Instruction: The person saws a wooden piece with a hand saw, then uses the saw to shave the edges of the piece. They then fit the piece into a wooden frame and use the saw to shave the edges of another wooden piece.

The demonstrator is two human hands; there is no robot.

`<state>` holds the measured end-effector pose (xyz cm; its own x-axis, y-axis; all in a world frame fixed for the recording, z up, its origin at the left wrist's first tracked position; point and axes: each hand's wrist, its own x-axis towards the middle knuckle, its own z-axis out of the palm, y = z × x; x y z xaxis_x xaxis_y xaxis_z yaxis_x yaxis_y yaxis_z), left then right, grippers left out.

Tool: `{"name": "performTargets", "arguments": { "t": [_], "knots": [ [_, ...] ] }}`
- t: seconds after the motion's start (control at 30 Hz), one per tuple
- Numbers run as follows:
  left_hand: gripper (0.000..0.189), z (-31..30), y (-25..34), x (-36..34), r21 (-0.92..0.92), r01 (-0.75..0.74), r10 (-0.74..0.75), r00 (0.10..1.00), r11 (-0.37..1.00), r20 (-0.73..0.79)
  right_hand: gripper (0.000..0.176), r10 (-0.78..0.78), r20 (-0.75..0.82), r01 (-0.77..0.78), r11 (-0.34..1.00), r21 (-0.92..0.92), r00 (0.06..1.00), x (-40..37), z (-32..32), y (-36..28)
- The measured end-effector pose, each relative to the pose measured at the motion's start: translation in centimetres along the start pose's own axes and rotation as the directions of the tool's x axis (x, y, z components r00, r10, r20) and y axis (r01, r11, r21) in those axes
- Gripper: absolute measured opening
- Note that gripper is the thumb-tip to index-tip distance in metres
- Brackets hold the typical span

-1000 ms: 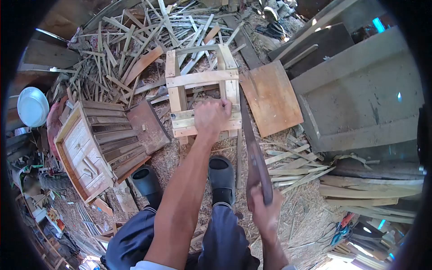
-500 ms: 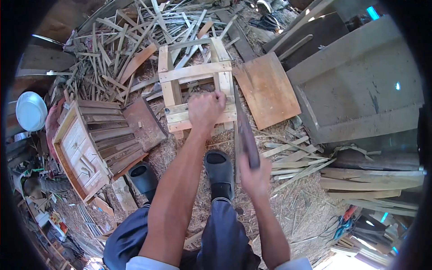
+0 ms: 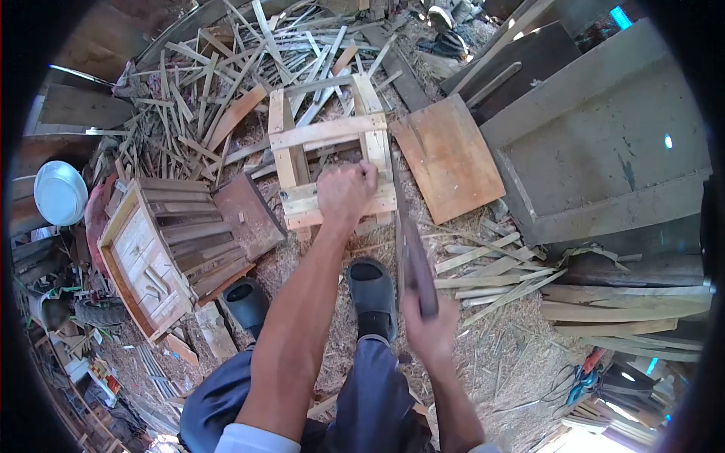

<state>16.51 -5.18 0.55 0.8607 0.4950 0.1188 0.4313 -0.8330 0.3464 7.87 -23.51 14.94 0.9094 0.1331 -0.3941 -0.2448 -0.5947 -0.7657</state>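
A small stool-like frame of pale wood [image 3: 327, 135] stands on the ground in front of my feet, with slats nailed across it. My left hand [image 3: 346, 192] is closed over its near slats, pressing at the right part, thumb up. In my right hand [image 3: 430, 325] is a handsaw [image 3: 420, 266], gripped by its dark brown handle. The saw's narrow blade points away from me and runs along the frame's right side, right at the ends of the near slats.
Loose wood strips [image 3: 177, 98] are heaped behind and left of the frame. A brown board [image 3: 449, 155] lies to its right, near a large grey panel [image 3: 604, 143]. At left, a slatted wooden piece [image 3: 185, 226] lies tipped over. Sawdust covers the ground around my sandals [image 3: 371, 291].
My right hand has drawn the handsaw back toward me along the frame's right side. My left hand keeps its place on the frame, and the whole view has shifted slightly.
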Motion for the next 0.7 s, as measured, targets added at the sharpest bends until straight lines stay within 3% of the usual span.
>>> {"name": "performTargets", "arguments": {
  "t": [0.1, 0.13, 0.17, 0.2, 0.3, 0.33, 0.4, 0.53, 0.63, 0.7],
  "knots": [
    [0.044, 0.1, -0.4, 0.0, -0.015, -0.026, 0.025, 0.995, 1.000, -0.092, 0.023, 0.069, -0.032, -0.059, 0.968, 0.244, 0.997, -4.8, -1.0, 0.7],
    [0.045, 0.2, -0.5, -0.1, 0.012, -0.012, 0.013, 0.999, 1.000, -0.049, 0.024, -0.054, -0.053, 0.059, 0.994, 0.094, 0.997, -3.6, -0.5, 0.5],
    [0.045, 0.4, -0.2, -0.6, 0.032, -0.004, 0.004, 1.000, 0.999, 0.004, 0.024, -0.068, -0.021, 0.069, 0.997, 0.034, 0.997, -1.3, 0.7, 0.6],
    [0.045, 1.0, -0.5, -0.5, 0.023, -0.037, 0.038, 0.997, 0.999, -0.063, 0.024, -0.086, 0.008, 0.086, 0.996, -0.027, 0.996, 1.0, 1.5, 0.8],
    [0.047, 0.5, -0.7, -0.3, 0.007, -0.043, 0.043, 0.999, 0.999, -0.017, 0.026, 0.022, 0.004, -0.022, 0.998, 0.051, 1.000, 2.7, 1.0, 0.1],
    [0.047, 0.2, -0.4, -0.3, 0.004, -0.044, 0.044, 0.999, 0.999, -0.019, 0.026, 0.051, 0.042, -0.050, 0.998, -0.040, 0.998, 0.8, 0.2, 0.6],
    [0.047, -0.5, -0.1, -0.2, -0.015, -0.006, 0.007, 0.999, 1.000, 0.047, 0.025, 0.050, 0.044, -0.053, 0.996, 0.070, 0.998, -4.0, -1.5, 0.3],
    [0.045, 0.2, -0.1, -0.5, 0.016, -0.022, 0.023, 0.999, 1.000, -0.026, 0.024, -0.026, 0.016, 0.026, 1.000, -0.010, 1.000, -0.7, 0.2, 0.5],
    [0.044, 0.1, -0.5, -0.2, -0.013, -0.019, 0.019, 1.000, 1.000, -0.016, 0.025, -0.001, 0.003, 0.001, 0.998, 0.061, 1.000, 3.4, 1.5, 0.1],
    [0.045, 0.3, -0.4, -0.6, -0.040, -0.036, 0.034, 0.999, 0.999, -0.032, 0.022, -0.016, 0.011, 0.016, 1.000, 0.010, 1.000, 0.1, -0.1, 0.2]
  ]
}}
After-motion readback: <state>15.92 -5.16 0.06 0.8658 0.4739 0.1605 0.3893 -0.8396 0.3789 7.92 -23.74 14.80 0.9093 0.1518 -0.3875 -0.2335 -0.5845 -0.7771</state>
